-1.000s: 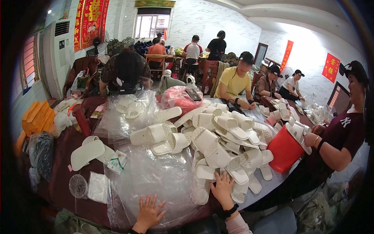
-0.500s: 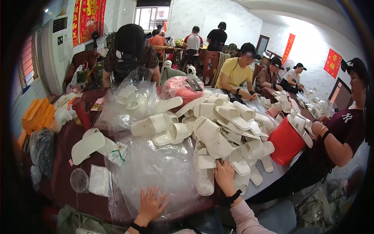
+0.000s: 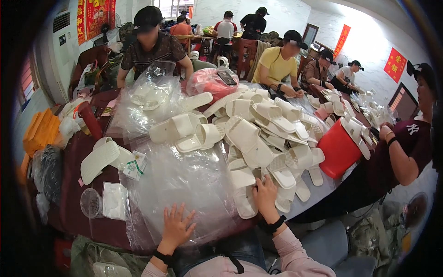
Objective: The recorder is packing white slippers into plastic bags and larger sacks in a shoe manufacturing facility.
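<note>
My left hand [image 3: 177, 226] lies flat, fingers spread, on a stack of clear plastic bags [image 3: 184, 173] at the table's near edge. At the near side of a heap of cream-white slippers [image 3: 249, 143], my right hand [image 3: 265, 196] rests with its fingers a little apart. Its fingertips touch the slippers, beside the edge of one slipper [image 3: 244, 205]; no firm grip on any of them shows. Two more slippers [image 3: 187, 131] lie across the far end of the bags. Left of the bags is another pair [image 3: 99, 161], overlapping.
A small printed packet [image 3: 134, 165], a white packet [image 3: 114, 201] and a round clear lid or dish [image 3: 91, 203] lie at left. Right of the heap stands a red bucket [image 3: 339, 150] with slippers on it. Co-workers sit across the table; one stands at right [image 3: 406, 143].
The whole view has shifted, with the table slightly higher in it. Across the table, the person at far left has raised their head. My hands keep about the same places on the bags and slippers.
</note>
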`<state>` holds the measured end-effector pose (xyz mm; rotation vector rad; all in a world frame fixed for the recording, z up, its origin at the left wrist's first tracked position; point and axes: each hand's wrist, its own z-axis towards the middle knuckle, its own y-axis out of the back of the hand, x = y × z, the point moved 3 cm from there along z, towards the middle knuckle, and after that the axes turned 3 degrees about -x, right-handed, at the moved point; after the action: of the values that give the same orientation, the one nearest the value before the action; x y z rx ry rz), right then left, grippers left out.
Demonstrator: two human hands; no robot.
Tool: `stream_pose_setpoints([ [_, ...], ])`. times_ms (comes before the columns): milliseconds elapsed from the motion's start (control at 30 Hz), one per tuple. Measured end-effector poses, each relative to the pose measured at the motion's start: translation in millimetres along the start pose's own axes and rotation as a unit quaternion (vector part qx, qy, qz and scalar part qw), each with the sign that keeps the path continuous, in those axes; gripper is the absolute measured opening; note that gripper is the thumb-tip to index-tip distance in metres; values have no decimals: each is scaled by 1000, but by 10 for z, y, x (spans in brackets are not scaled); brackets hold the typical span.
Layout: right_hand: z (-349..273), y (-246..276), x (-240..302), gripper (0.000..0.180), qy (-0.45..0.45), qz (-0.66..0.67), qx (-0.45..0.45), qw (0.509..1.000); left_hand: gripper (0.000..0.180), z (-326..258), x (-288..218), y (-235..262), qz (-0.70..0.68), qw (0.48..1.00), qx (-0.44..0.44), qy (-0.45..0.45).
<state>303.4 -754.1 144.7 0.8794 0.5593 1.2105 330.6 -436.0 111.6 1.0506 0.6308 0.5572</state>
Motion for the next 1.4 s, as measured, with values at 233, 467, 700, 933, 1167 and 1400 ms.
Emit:
stream_pose_setpoints([
  [233, -259, 398, -388, 34, -191, 246, 155, 938, 42, -7, -28, 9, -8, 1000, -2, -1],
  [467, -301, 562, -611, 24, -156, 194, 67, 966, 41, 6, -31, -4, -2, 1000, 4, 3],
  [700, -479, 407, 639, 34, 120, 339, 91, 929, 40, -21, 79, -98, 1, 1000, 22, 9],
  [933, -667, 39, 1004, 54, 442, 221, 250, 833, 48, -58, 102, -100, 3, 999, 24, 36],
  [1167, -579, 29, 919, 51, 382, 288, 284, 831, 50, -22, 59, -121, -71, 994, 72, 31],
  [1400, -566, -152, 1003, 54, 388, 306, 373, 785, 50, -88, 189, -67, -86, 982, 151, 71],
])
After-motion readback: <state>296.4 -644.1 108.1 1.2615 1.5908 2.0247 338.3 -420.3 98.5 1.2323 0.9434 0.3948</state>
